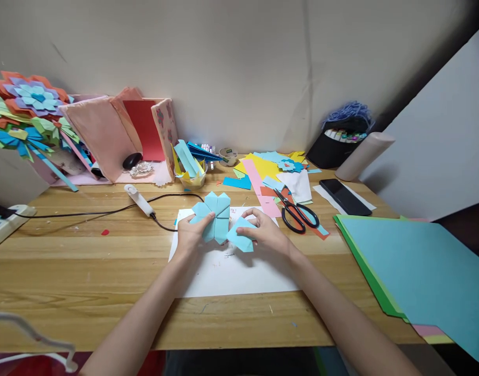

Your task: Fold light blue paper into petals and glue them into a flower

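Observation:
My left hand point(192, 232) grips a light blue folded paper flower point(217, 219) by its left side, thumb on top. Several petals are joined in it, and its lower right side has a gap. Beside that gap, my right hand point(265, 230) pinches a single light blue folded paper petal point(242, 237) between thumb and fingers. The petal's left edge comes close to the flower; whether they touch I cannot tell. Both are held above a white sheet of paper point(239, 277) with small marks on it.
Black-handled scissors point(298, 214) lie right of the sheet among coloured paper scraps point(263, 172). A phone point(345, 197) and a stack of coloured paper point(415, 266) are at the right. A white corded device point(139, 200) lies left; paper flowers point(35, 99) and a pink box point(102, 133) stand behind.

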The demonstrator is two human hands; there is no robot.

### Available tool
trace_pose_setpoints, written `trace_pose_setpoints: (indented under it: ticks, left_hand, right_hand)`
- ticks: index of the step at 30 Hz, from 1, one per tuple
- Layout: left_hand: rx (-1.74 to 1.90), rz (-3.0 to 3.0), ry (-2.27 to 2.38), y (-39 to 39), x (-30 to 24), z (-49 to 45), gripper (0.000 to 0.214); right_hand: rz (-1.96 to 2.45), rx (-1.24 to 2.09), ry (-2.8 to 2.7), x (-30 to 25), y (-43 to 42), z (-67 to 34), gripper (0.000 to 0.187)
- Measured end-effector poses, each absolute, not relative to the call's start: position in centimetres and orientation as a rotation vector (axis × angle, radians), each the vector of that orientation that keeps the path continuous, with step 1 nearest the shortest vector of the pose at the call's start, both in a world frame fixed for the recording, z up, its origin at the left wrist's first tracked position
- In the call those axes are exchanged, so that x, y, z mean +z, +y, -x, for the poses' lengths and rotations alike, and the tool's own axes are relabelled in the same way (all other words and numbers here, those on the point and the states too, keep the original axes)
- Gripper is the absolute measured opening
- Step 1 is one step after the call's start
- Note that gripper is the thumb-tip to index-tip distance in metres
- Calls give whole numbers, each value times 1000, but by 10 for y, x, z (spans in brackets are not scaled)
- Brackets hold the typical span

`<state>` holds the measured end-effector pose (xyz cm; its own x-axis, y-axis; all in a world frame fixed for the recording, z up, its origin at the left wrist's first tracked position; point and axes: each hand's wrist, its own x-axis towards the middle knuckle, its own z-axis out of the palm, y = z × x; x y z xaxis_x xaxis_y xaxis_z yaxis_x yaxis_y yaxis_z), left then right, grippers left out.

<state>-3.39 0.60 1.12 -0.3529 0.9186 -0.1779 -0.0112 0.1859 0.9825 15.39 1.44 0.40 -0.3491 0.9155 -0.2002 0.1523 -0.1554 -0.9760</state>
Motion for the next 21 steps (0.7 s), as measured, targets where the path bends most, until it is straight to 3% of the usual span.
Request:
trace_pose_setpoints:
  ticks: [7,15,21]
  left_hand:
    - [1260,-943,1600,3,15,29,36]
    - [1219,-1061,1625,1,13,27,33]
    - [1213,-1006,1570,-1,14,23,33]
  right_hand:
    - [1094,1616,-1502,5,16,-155,42]
    - [1224,1620,-1334,0,17,-156,40]
    - [1246,1464,-1360,0,17,-154,34]
